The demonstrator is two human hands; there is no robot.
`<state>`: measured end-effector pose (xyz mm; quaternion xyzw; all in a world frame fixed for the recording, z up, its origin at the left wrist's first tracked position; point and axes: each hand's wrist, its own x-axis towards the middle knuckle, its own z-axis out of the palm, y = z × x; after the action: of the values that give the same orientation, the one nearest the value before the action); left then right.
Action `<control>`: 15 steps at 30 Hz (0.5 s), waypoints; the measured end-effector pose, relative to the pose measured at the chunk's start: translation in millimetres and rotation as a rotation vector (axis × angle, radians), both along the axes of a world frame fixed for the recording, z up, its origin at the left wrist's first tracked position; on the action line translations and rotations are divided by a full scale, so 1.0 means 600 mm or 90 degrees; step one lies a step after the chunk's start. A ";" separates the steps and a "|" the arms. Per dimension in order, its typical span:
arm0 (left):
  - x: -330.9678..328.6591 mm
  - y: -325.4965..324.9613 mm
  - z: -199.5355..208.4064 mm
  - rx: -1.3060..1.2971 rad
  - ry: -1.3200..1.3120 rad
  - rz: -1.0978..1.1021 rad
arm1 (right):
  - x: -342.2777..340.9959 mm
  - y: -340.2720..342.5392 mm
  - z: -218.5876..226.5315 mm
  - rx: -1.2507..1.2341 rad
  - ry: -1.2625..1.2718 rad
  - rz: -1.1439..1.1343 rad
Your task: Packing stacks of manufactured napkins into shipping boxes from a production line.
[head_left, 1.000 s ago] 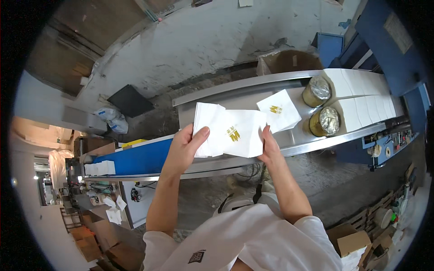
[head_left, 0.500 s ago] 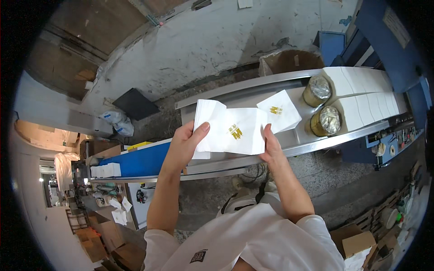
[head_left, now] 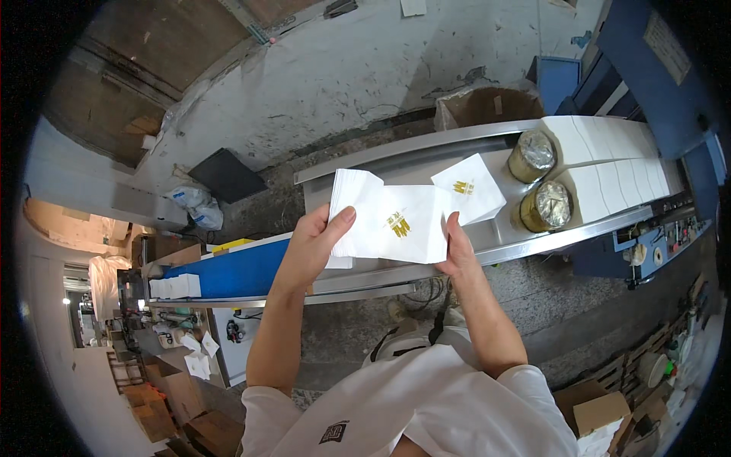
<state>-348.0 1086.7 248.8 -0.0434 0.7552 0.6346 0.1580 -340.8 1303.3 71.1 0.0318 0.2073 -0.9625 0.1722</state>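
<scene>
A stack of white paper napkins (head_left: pixel 358 221) with a gold print is held between my hands above a metal-edged conveyor. My left hand (head_left: pixel 316 242) grips the stack's left end, thumb on top and fingers underneath. At the right end, my right hand (head_left: pixel 458 250) closes on the edge, its thumb up along the side and its fingers mostly hidden below. The top napkin lies partly opened out across the stack. Just beyond my right hand, a loose white napkin (head_left: pixel 487 190) with the same gold print lies on the conveyor (head_left: pixel 506 228).
Two gold cans (head_left: pixel 550 204) stand at the right, against long rows of stacked white napkins (head_left: pixel 617 183). A blue machine (head_left: pixel 647 53) rises behind them. The blue belt (head_left: pixel 236 266) extends left towards a small white stack (head_left: pixel 177 286). A cardboard box (head_left: pixel 487 105) sits beyond the rail.
Almost nothing differs. My hands keep the same hold on the napkin stack, and the whole view has shifted only slightly.
</scene>
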 end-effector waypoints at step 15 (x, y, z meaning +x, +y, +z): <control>0.010 0.008 -0.078 0.033 -0.014 -0.009 | -0.003 0.009 0.073 0.210 -0.016 0.030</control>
<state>-342.1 1091.6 202.0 -0.0409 0.7369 0.6525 0.1720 -342.7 1308.9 114.7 0.0665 0.3613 -0.9105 0.1900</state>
